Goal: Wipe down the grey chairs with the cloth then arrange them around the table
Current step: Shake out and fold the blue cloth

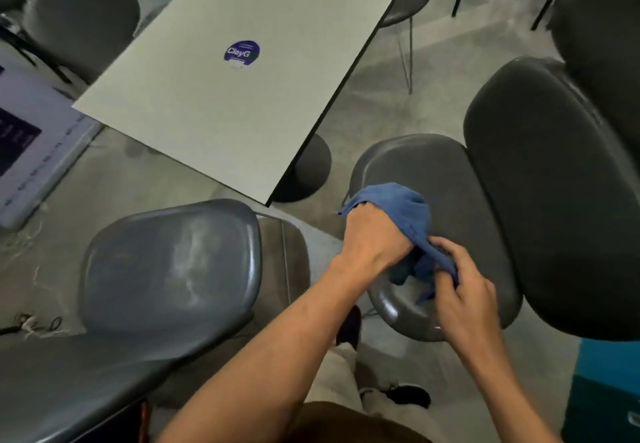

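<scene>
Two hands hold one blue cloth point(403, 208) over the seat of a grey chair point(446, 179). The left hand point(375, 238) has the cloth wrapped round its fingers, and the right hand point(465, 295) pinches the loose end and pulls it tight, maybe so the cloth will not slip while it rubs. The chair sits near a corner of the table point(194, 106), turned away from it. Another grey chair point(166, 262) waits on the left, with pale smudges on its back
</scene>
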